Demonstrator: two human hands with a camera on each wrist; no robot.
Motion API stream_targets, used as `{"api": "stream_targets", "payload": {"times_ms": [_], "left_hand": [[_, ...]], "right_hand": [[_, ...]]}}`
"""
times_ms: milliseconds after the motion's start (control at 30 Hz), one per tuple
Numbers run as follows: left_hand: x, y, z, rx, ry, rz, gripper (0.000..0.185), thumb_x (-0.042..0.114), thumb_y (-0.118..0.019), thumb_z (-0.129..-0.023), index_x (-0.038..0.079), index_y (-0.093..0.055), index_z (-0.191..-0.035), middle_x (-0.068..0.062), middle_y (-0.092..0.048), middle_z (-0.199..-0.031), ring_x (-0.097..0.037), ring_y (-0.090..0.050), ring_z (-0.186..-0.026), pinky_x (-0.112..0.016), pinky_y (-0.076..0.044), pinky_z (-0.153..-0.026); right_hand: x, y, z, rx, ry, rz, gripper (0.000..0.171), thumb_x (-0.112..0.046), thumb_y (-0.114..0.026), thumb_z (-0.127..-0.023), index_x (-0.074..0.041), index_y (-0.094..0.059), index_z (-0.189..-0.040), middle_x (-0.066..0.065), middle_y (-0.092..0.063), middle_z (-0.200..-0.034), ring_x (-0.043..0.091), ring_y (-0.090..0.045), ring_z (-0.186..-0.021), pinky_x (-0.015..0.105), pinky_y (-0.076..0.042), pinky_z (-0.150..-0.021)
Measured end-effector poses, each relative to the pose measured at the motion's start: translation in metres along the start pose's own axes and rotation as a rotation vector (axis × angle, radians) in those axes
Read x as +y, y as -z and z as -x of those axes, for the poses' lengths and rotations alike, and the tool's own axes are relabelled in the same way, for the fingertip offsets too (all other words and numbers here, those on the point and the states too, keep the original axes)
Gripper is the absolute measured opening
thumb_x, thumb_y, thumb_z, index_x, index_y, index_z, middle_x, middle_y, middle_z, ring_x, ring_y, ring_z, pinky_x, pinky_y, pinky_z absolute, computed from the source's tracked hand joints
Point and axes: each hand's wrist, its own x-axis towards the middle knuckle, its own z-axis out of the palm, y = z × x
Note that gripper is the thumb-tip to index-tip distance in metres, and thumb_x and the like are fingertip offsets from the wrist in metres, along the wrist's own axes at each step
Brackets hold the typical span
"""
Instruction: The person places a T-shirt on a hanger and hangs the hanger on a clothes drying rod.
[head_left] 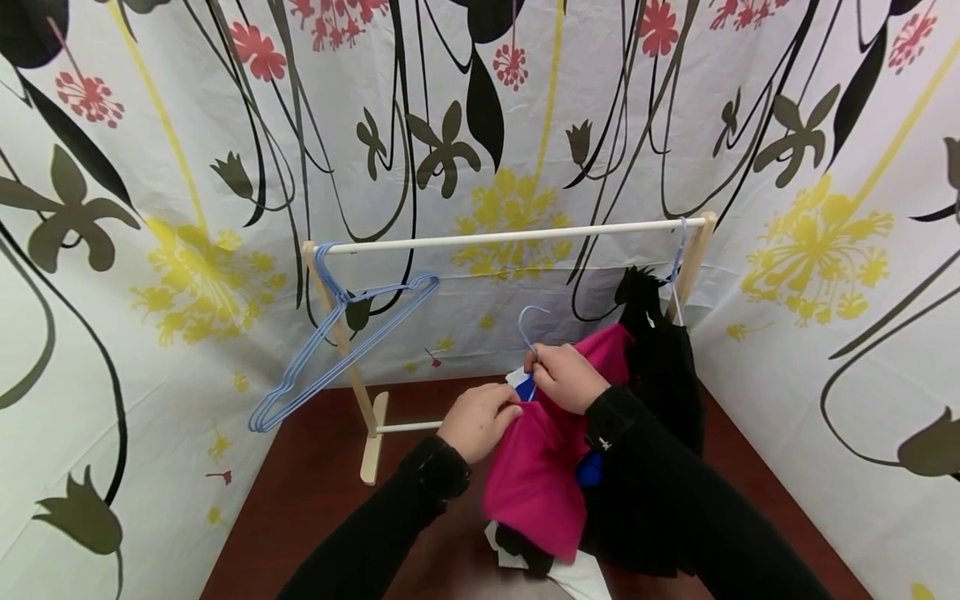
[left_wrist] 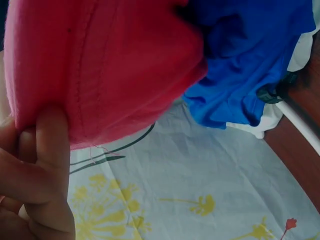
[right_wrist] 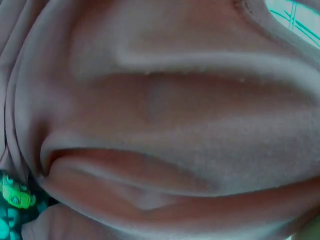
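Observation:
A bright pink garment (head_left: 536, 483) hangs between my two hands in the head view. With thumb and fingers, my left hand (head_left: 480, 421) pinches its edge; the left wrist view shows the stitched pink cloth (left_wrist: 115, 65) held there. My right hand (head_left: 567, 377) grips a light blue wire hanger (head_left: 531, 315) just below its hook. The hanger's lower part is mostly hidden by the pink cloth. Creased fabric (right_wrist: 175, 120) fills nearly all of the right wrist view, in distorted colours. Behind the pink garment is a blue garment (left_wrist: 245, 55).
A wooden rack with a white rail (head_left: 517, 237) stands behind my hands. Several blue hangers (head_left: 300, 367) hang at its left end, a black garment (head_left: 663, 375) at its right. White cloth (head_left: 581, 577) lies on the dark red table (head_left: 322, 500). Patterned curtains surround it.

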Motion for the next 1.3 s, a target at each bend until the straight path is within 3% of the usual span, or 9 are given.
{"api": "stream_targets", "payload": {"times_ms": [233,400,533,633,867,1033,1200,1300], "left_hand": [[0.003,-0.003,-0.003,0.006,0.035,0.042,0.008,0.024,-0.063,-0.102,0.019,-0.068,-0.1,0.007,-0.065,-0.096,-0.009,-0.058,-0.081,-0.027,-0.047,-0.074],[0.005,-0.007,-0.005,0.02,0.093,0.09,0.007,0.024,-0.067,-0.1,0.018,-0.064,-0.098,0.007,-0.061,-0.083,-0.008,-0.054,-0.071,-0.026,-0.046,-0.066],[0.007,-0.009,-0.006,-0.008,0.156,0.153,0.014,0.026,-0.07,-0.098,0.017,-0.06,-0.1,0.007,-0.057,-0.074,-0.007,-0.053,-0.064,-0.025,-0.046,-0.059],[0.007,-0.01,-0.007,-0.038,0.18,0.145,0.014,0.026,-0.071,-0.097,0.015,-0.063,-0.1,0.007,-0.056,-0.073,-0.007,-0.053,-0.064,-0.025,-0.046,-0.059],[0.0,-0.014,-0.003,-0.063,0.155,0.138,0.006,0.018,-0.066,-0.097,0.015,-0.063,-0.093,0.007,-0.054,-0.068,-0.008,-0.05,-0.06,-0.025,-0.043,-0.058],[-0.006,-0.017,0.002,-0.047,0.16,0.164,0.009,0.018,-0.066,-0.097,0.017,-0.061,-0.09,0.007,-0.052,-0.066,-0.008,-0.048,-0.058,-0.025,-0.042,-0.055],[-0.008,-0.015,0.007,-0.045,0.179,0.2,0.009,0.02,-0.065,-0.097,0.018,-0.06,-0.091,0.006,-0.054,-0.068,-0.008,-0.05,-0.061,-0.025,-0.043,-0.056],[-0.009,-0.013,0.009,-0.038,0.193,0.212,0.008,0.02,-0.066,-0.097,0.018,-0.061,-0.091,0.006,-0.055,-0.069,-0.009,-0.052,-0.063,-0.026,-0.045,-0.059]], "right_hand": [[-0.002,-0.003,-0.001,-0.038,-0.015,-0.045,0.019,-0.006,-0.051,-0.098,-0.015,-0.067,-0.096,-0.01,-0.059,-0.073,0.012,-0.053,-0.068,0.035,-0.045,-0.072],[-0.003,-0.002,-0.001,-0.031,-0.023,-0.047,0.019,-0.006,-0.05,-0.098,-0.015,-0.067,-0.097,-0.012,-0.055,-0.071,0.011,-0.05,-0.066,0.034,-0.044,-0.07],[-0.002,-0.004,-0.001,-0.024,-0.021,-0.044,0.021,-0.006,-0.048,-0.1,-0.014,-0.067,-0.097,-0.011,-0.053,-0.07,0.01,-0.046,-0.061,0.032,-0.043,-0.066],[-0.002,-0.005,-0.001,-0.022,-0.005,-0.032,0.021,-0.006,-0.047,-0.1,-0.015,-0.066,-0.096,-0.011,-0.053,-0.069,0.011,-0.046,-0.06,0.033,-0.043,-0.066],[-0.004,-0.008,0.001,-0.027,0.068,0.018,0.017,-0.012,-0.049,-0.104,-0.013,-0.066,-0.101,-0.004,-0.067,-0.092,0.016,-0.063,-0.084,0.046,-0.045,-0.089],[0.001,-0.005,0.006,-0.015,0.083,0.046,0.015,-0.02,-0.052,-0.103,-0.016,-0.067,-0.102,-0.005,-0.065,-0.09,0.017,-0.061,-0.09,0.048,-0.039,-0.094],[0.016,0.004,0.011,0.037,0.072,0.1,0.02,-0.012,-0.05,-0.096,-0.016,-0.068,-0.104,-0.001,-0.066,-0.101,0.022,-0.058,-0.099,0.053,-0.032,-0.101],[0.026,0.008,0.012,0.081,0.042,0.149,0.02,-0.009,-0.048,-0.094,-0.015,-0.066,-0.097,0.0,-0.064,-0.098,0.024,-0.056,-0.095,0.053,-0.029,-0.103]]}}
